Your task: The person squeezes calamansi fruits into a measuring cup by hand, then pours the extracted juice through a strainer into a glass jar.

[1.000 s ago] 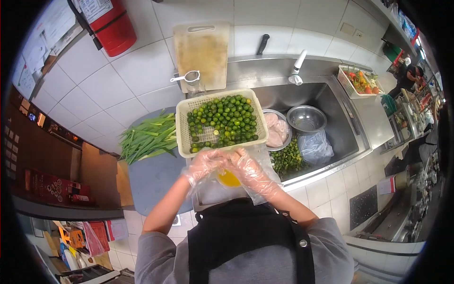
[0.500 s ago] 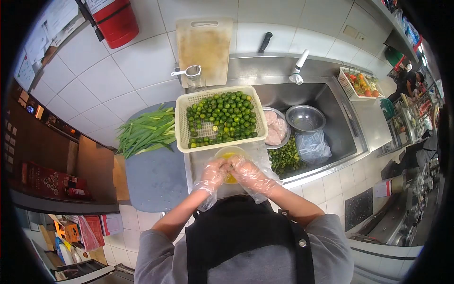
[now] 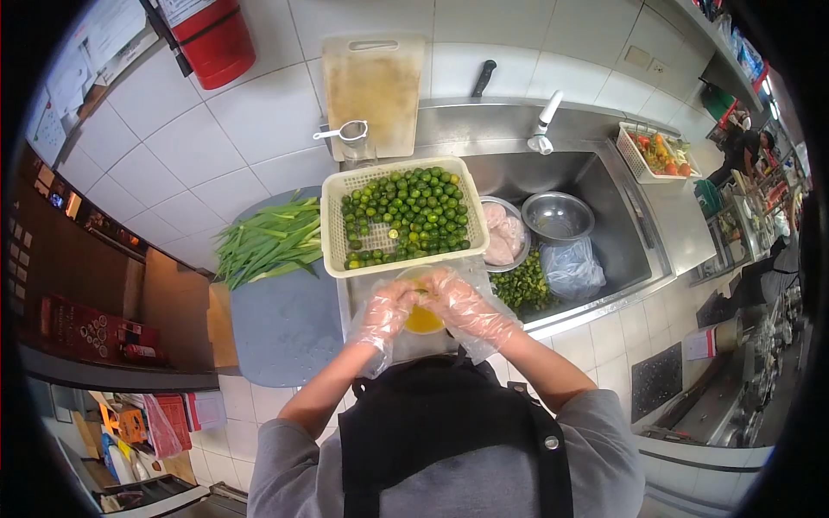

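My left hand [image 3: 386, 309] and my right hand [image 3: 465, 302], both in clear plastic gloves, meet over a bowl of yellow liquid [image 3: 423, 320]. Their fingers are closed and pressed together at the fingertips. Whatever they pinch is small and hidden by the fingers. Just beyond them, a cream plastic basket [image 3: 330, 220] holds many small green citrus fruits [image 3: 423, 203], one showing a pale cut face. Squeezed-looking green fruit pieces [image 3: 524, 285] lie in the sink to the right of my right hand.
Long green leaves [image 3: 269, 242] rest on a grey board [image 3: 285, 324] at left. The sink [image 3: 623, 250] holds a bowl of pale meat [image 3: 503, 235], a metal bowl [image 3: 558, 217] and a plastic bag [image 3: 573, 272]. A cutting board [image 3: 371, 86] leans behind a strainer [image 3: 352, 130]. A vegetable basket [image 3: 633, 155] stands right.
Both hands have shifted slightly away from my body over the bowl, and the right hand has turned a little. More of the yellow liquid shows below the fingers.
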Tool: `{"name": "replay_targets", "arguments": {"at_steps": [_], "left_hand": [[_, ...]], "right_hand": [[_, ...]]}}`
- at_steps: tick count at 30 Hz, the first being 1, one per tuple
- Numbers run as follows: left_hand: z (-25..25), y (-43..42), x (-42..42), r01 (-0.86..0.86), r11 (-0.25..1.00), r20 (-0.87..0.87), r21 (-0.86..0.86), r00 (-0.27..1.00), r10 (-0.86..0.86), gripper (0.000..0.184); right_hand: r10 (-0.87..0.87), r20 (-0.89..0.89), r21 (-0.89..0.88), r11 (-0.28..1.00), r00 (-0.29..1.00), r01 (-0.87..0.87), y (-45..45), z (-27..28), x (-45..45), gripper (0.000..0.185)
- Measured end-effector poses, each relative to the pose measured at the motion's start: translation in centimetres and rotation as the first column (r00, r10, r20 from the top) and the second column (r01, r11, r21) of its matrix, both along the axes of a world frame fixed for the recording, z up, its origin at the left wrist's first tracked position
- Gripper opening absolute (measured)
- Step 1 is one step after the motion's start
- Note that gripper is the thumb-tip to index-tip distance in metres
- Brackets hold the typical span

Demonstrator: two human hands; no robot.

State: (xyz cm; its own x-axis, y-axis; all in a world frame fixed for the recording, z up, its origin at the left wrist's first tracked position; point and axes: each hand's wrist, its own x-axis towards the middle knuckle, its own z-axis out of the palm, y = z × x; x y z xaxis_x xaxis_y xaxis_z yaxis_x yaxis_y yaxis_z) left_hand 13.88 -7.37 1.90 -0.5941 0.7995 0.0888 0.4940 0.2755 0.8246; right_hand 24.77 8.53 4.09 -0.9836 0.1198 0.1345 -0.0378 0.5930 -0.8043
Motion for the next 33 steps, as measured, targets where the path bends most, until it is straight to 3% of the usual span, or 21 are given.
{"name": "replay_targets", "arguments": {"at_steps": [2,3,5,7,12,14,17,26,28,29,31,33], "left_hand": [[1.3,-0.2,0.0,-0.043,0.987,-0.025,-0.153,0.999,0.039,0.026],[1.0,-0.3,-0.1,-0.043,0.987,-0.024,-0.152,0.999,0.04,0.026],[0.3,-0.3,-0.3,0.002,1.0,-0.132,-0.022,0.991,-0.005,0.02],[0.7,-0.3,-0.3,0.009,1.0,-0.124,-0.012,0.992,-0.011,0.021],[0.5,0.4,0.3,-0.032,0.998,-0.037,0.059,0.999,0.034,0.02],[0.0,0.5,0.4,-0.032,0.995,-0.161,0.097,0.986,0.047,0.019],[-0.8,0.7,0.5,-0.08,0.981,-0.166,0.175,0.98,0.109,0.017],[0.0,0.3,0.9,-0.113,0.982,-0.113,0.153,0.985,0.131,0.012],[-0.8,0.2,0.5,-0.114,0.979,-0.144,0.169,0.98,0.138,0.011],[-1.2,0.2,0.3,-0.108,0.976,-0.176,0.187,0.974,0.142,0.01],[-1.1,0.2,0.1,-0.092,0.974,-0.183,0.206,0.974,0.131,0.009],[-0.7,0.1,0.1,-0.076,0.971,-0.192,0.226,0.974,0.121,0.008]], "right_hand": [[-0.016,0.022,0.021,1.0,1.0,0.016,0.2,0.7,0.2,0.028],[0.022,0.089,0.129,0.991,0.996,-0.033,0.1,1.2,0.3,0.028],[0.052,0.159,0.235,0.968,0.986,-0.089,0.2,0.6,0.4,0.029],[0.126,0.062,0.267,0.954,0.99,-0.138,0.1,-1.1,0.2,0.029],[0.097,0.032,0.251,0.963,0.995,-0.102,0.1,-3.2,-0.5,0.027],[0.077,-0.016,0.269,0.961,0.997,-0.07,0.1,-4.4,-0.7,0.026],[0.056,0.019,0.248,0.967,0.998,-0.059,-0.3,-3.6,-0.6,0.022],[0.058,0.145,0.449,0.885,0.988,-0.118,-1.2,-3.7,-0.8,0.017],[0.003,-0.126,0.282,0.959,0.992,0.033,-1.4,-3.7,-0.9,0.014],[0.001,-0.125,0.281,0.959,0.992,0.035,-1.2,-3.7,-1.0,0.014],[0.089,-0.23,0.634,0.769,0.969,0.081,-0.9,-1.7,-1.2,0.015],[0.115,-0.235,0.695,0.714,0.965,0.084,-0.9,-1.3,-0.9,0.016]]}}
